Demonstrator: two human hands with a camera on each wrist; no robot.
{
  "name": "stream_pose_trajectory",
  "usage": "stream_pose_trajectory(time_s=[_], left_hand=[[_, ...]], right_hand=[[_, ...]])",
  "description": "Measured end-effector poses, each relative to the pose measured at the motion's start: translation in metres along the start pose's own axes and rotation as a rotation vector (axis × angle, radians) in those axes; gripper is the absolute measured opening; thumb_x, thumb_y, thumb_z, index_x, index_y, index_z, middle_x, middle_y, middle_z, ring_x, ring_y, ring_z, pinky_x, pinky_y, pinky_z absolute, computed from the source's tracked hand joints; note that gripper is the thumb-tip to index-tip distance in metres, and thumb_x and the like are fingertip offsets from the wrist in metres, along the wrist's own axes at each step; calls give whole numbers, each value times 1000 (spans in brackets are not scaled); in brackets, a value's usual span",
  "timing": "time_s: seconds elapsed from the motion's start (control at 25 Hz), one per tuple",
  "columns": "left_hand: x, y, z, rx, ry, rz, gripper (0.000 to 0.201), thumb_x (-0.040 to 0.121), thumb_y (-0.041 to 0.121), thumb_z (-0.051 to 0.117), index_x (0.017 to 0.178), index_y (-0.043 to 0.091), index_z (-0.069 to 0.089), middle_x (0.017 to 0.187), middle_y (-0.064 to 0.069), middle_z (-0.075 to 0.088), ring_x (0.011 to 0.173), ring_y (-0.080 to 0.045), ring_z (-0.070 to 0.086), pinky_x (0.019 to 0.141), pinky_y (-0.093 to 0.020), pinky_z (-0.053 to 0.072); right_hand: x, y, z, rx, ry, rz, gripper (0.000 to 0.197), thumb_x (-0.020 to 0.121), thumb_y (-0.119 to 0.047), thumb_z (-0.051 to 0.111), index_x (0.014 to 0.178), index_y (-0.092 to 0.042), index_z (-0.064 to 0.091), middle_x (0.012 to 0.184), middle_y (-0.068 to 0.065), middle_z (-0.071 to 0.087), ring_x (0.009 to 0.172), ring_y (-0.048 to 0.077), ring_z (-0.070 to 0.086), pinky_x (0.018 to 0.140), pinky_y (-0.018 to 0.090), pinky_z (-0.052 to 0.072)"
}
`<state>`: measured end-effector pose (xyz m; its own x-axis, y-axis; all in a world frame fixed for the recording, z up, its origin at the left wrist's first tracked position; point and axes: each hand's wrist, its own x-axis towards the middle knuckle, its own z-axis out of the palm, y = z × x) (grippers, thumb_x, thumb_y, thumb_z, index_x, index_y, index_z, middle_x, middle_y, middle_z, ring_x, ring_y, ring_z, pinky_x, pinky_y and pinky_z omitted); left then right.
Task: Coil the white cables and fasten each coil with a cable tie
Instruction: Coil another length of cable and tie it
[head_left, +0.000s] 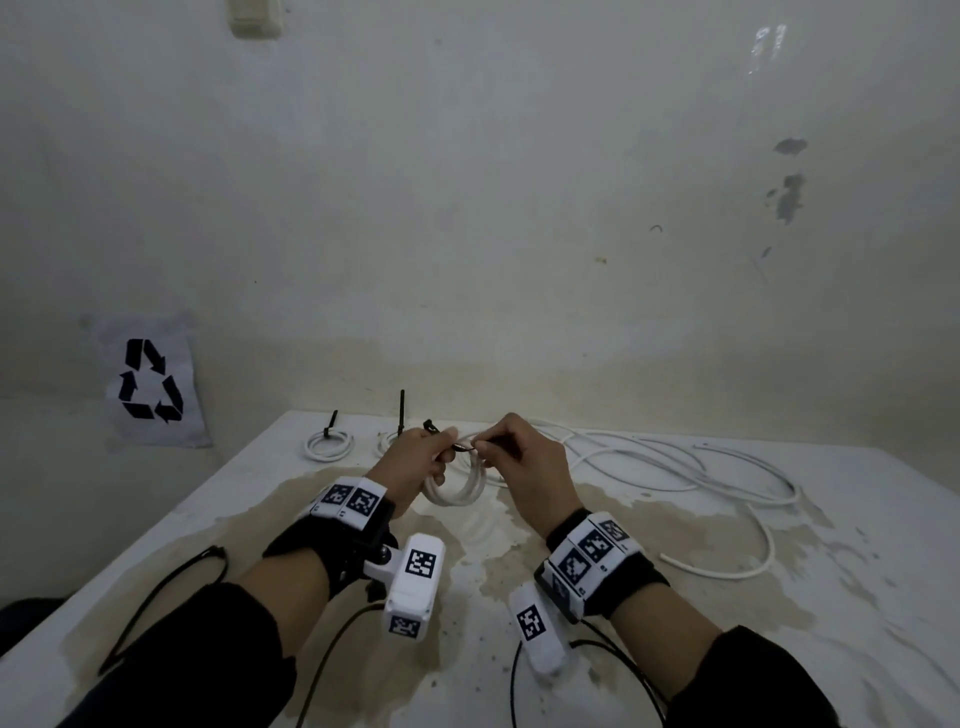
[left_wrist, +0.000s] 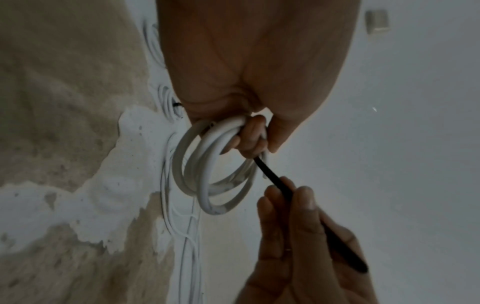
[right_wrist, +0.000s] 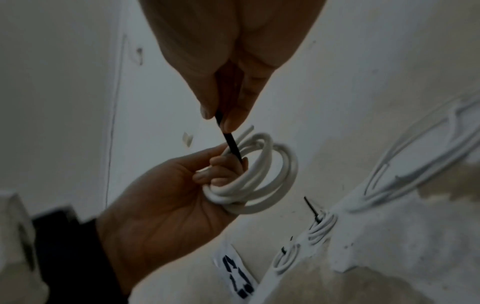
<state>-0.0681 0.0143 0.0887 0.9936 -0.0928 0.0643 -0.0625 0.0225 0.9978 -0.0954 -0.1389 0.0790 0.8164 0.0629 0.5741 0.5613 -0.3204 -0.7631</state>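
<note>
Right grip: the black cable tie (right_wrist: 232, 145) is pinched between thumb and fingertips of the right hand (head_left: 524, 467), apparently so that the strap can be drawn taut through its head.
Left grip: the white coil (left_wrist: 215, 170) is clamped in the curled fingers of the left hand (head_left: 415, 460), seemingly so that the loops are kept bunched where the tie crosses them.
Coil position: it is held above the table (head_left: 779, 597), between the two hands, clear of the surface.
Finished coils: two tied coils (head_left: 330, 444) are laid at the far edge, probably to be kept out of the way.
Loose cable (head_left: 675, 467): it is left sprawled on the right, still uncoiled.
</note>
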Motion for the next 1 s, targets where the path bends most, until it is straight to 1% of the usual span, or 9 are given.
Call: stream_pose_trajectory(time_s=[0.16, 0.32, 0.44, 0.56, 0.64, 0.72, 0.8, 0.88, 1.0], left_hand=[[-3, 2, 2, -370, -92, -103, 14, 99, 17, 46, 91, 7, 53, 52, 4, 46, 35, -3, 32, 41, -17, 35], [-7, 4, 4, -446, -111, -92, 19, 99, 18, 45, 86, 8, 55, 57, 1, 48, 35, -3, 34, 42, -16, 36], [-4, 5, 2, -438, -54, -79, 24, 99, 17, 46, 79, 6, 53, 50, 1, 50, 34, -4, 35, 40, -16, 38], [-1, 1, -3, -430, -34, -105, 21, 98, 18, 49, 80, 6, 52, 47, 2, 50, 34, -4, 35, 39, -16, 38], [0, -4, -6, -401, -26, -123, 20, 97, 17, 50, 80, 7, 52, 47, 1, 50, 34, -5, 35, 39, -16, 38], [-1, -7, -6, -357, -29, -123, 19, 96, 16, 51, 80, 7, 52, 48, 1, 51, 34, -4, 34, 39, -16, 38], [-2, -8, -5, -285, -44, -115, 19, 96, 15, 52, 80, 7, 52, 47, 1, 51, 34, -4, 34, 39, -16, 37], [-3, -9, -6, -235, -73, -108, 19, 96, 15, 51, 80, 6, 53, 47, 1, 51, 35, -4, 34, 40, -16, 37], [-2, -11, -7, -241, -86, -124, 19, 96, 16, 52, 81, 5, 55, 49, 0, 50, 35, -4, 34, 40, -16, 38]], right_hand=[[4, -8, 2, 116, 147, 68, 24, 85, -9, 67, 71, -14, 49, 69, 4, 69, 61, 10, 68, 62, 20, 53], [10, -9, 2, 381, 282, 259, 22, 81, -5, 71, 69, -6, 52, 60, 8, 68, 57, 21, 67, 66, 37, 58], [8, -11, 0, 363, 215, 327, 19, 78, -4, 73, 71, -3, 56, 60, 11, 66, 50, 20, 61, 54, 31, 55], [0, -14, -3, 423, 23, 484, 21, 80, -5, 72, 66, -2, 56, 64, 18, 64, 41, 16, 56, 42, 22, 46], [0, -13, -5, 213, -46, 473, 26, 79, -11, 74, 61, -5, 57, 62, 14, 63, 42, 14, 55, 43, 21, 43], [4, -8, -5, -330, -87, 310, 26, 78, -24, 74, 61, -13, 57, 66, 5, 64, 57, 15, 58, 52, 25, 42], [3, -9, -3, -706, -142, 176, 19, 83, -35, 66, 74, -19, 63, 79, 0, 68, 80, 18, 60, 64, 28, 41], [2, -9, -2, -881, -159, 69, 20, 87, -38, 60, 86, -20, 67, 87, 2, 69, 95, 21, 57, 75, 32, 41], [-1, -8, 3, -1192, -111, -223, 24, 72, -39, 76, 67, -18, 65, 66, -1, 66, 78, 23, 60, 71, 34, 41]])
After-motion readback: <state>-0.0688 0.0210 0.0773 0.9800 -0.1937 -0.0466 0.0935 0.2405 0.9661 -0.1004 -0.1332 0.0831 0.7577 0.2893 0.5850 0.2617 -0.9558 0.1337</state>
